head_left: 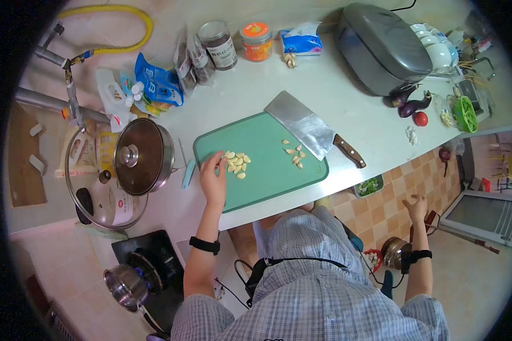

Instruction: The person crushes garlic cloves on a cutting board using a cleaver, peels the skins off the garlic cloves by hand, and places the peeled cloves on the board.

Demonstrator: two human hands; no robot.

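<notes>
My left hand rests over the left part of a green cutting board, its bent fingers beside a pile of peeled garlic cloves. It appears to grip nothing. To the right on the board lies a smaller scatter of garlic cloves, some with skin on. A cleaver with a wooden handle lies flat across the board's upper right corner, its handle pointing right over the counter. My right hand hangs off to the right, away from the counter, fingers apart with nothing in them.
Left of the board stand a lidded pot and a blue-handled tool. A saucepan is by the lit stove. Behind are jars, a garlic bulb and a grey appliance; eggplants and a tomato lie right.
</notes>
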